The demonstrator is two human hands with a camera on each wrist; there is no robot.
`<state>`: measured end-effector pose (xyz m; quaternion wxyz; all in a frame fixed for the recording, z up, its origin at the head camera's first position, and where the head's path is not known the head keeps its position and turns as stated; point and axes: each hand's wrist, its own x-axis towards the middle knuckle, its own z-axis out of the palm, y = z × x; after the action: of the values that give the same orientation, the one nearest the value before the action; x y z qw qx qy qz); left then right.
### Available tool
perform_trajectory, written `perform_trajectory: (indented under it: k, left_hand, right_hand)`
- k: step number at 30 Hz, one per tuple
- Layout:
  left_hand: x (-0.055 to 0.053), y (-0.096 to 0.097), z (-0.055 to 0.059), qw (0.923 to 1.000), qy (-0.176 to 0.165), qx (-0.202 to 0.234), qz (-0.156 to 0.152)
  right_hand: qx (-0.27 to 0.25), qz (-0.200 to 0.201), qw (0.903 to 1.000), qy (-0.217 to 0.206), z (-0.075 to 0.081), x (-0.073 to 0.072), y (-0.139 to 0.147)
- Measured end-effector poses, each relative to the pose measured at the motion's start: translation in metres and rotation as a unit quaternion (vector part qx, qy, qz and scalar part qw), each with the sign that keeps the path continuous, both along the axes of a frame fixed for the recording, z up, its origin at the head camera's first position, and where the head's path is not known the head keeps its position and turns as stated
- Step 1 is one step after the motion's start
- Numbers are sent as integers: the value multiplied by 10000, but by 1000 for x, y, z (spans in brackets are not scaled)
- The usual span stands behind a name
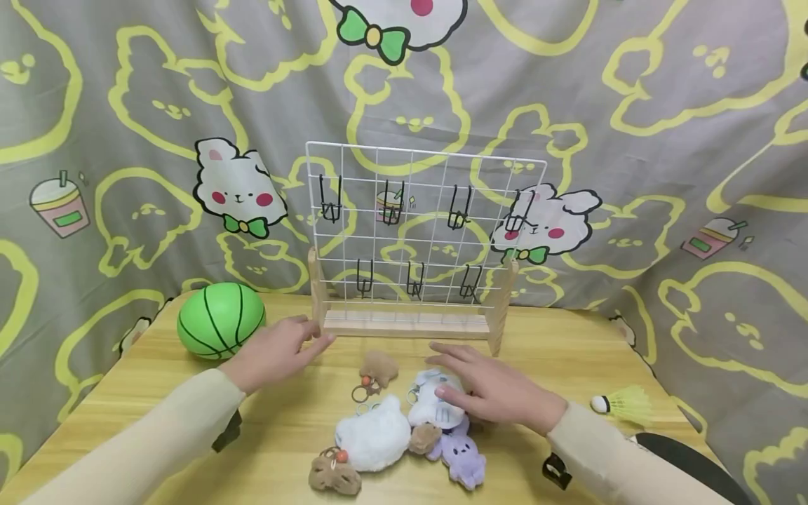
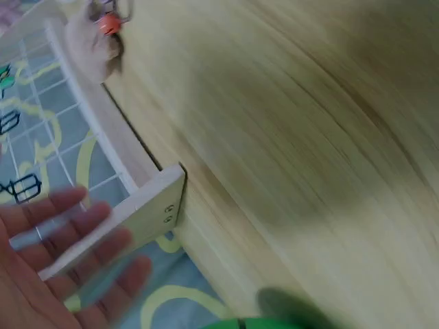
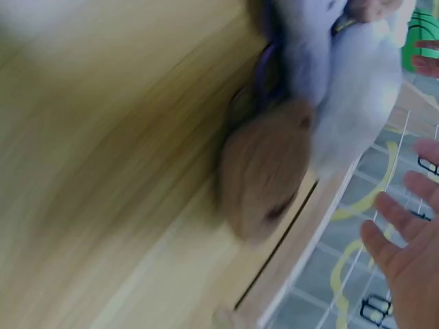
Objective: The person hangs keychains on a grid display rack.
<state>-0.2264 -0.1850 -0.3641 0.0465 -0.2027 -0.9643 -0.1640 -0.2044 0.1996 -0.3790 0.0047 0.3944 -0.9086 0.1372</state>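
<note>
My left hand (image 1: 275,355) hovers between a green ball (image 1: 221,320) and the left post of a white wire rack (image 1: 412,238); its fingers are spread and hold nothing. My right hand (image 1: 495,387) reaches over a pile of plush keychains with loosely extended fingers, and the head view does not show clearly whether it touches them. In the pile lie a large white plush (image 1: 374,435), a white-and-blue plush (image 1: 437,400) and a purple rabbit plush (image 1: 463,459). Brown plushes (image 1: 334,475) lie around them, one (image 1: 379,366) apart near the rack. The right wrist view shows another brown plush (image 3: 264,171), blurred.
Several black hooks (image 1: 458,210) hang in two rows on the rack, which stands on a wooden base (image 1: 404,324) at the table's back. A yellow shuttlecock (image 1: 625,405) lies at right, by a dark rounded object (image 1: 688,463). A patterned curtain (image 1: 404,91) hangs behind.
</note>
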Motion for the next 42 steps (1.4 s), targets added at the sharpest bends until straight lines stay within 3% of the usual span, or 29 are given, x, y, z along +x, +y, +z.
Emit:
perform_trajectory:
  k: [5,10,21,28,33,37,42]
  left_hand:
    - [-12,-3,-1,9934,-471,481,924]
    - [-23,-4,-10,9846,-777,936,1253]
    - [-44,5,-37,9508,-1344,2421,1385]
    - [-53,9,-45,9450,-1395,2621,1369]
    - [-56,8,-51,9416,-1404,2731,1383]
    - [-58,7,-53,9431,-1313,2749,1332]
    - [-59,7,-54,9435,-1329,2740,1307]
  right_hand:
    - [-72,27,9981,-610,-4,-12,-19]
    - [-49,-59,9951,-985,-11,-21,-33]
    - [189,-251,9895,-1409,-13,-33,-63]
    - [482,-607,9874,-1380,-12,-32,-72]
    - [873,-676,9887,-1014,-15,-31,-77]
    - [1149,-747,9874,-794,-16,-29,-80]
    - [855,-534,9915,-828,-15,-30,-75]
